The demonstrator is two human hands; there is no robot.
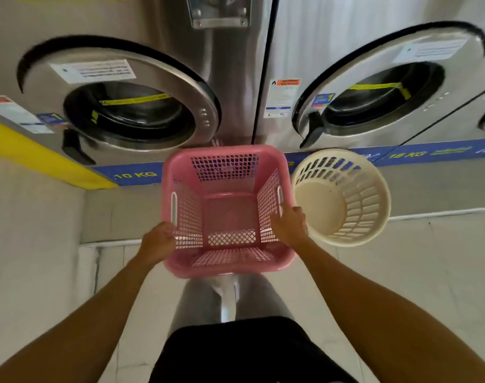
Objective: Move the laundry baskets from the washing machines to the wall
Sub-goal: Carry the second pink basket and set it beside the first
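Head view: at frame center the pink basket stands upright, mouth facing up, before the washing machines. The left hand and right hand each grip a side rim. The round cream basket sits just to its right.

Two laundry baskets, pink and cream; two full washing machines.

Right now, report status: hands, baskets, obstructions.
Both hands on pink basket: left hand on left rim, right hand on right rim. Cream basket alongside, untouched. Both in front of washers.
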